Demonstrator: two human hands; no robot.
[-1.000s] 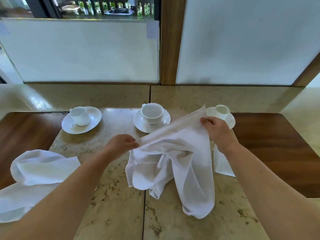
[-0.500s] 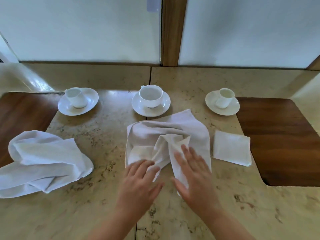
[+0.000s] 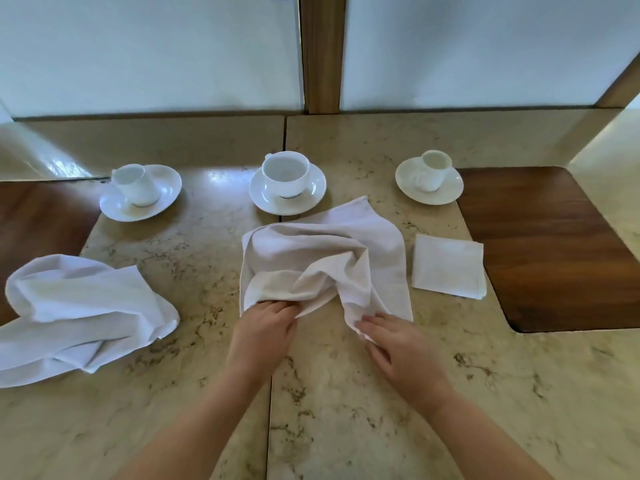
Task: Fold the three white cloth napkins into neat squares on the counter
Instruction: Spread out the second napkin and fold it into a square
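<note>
left hand point(image 3: 265, 329): palm down, fingers curled, pinching near-left edge of middle napkin point(image 3: 322, 258) | right hand point(image 3: 393, 341): palm down, fingers pinching its near-right corner | middle napkin: crumpled, on counter point(image 3: 207, 393) centre | left napkin point(image 3: 79, 313): bunched, untouched | right napkin point(image 3: 448, 266): folded square

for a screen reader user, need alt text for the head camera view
Two bare hands, left hand and right hand, grip the near edge of a rumpled white napkin on a marble counter.
</note>
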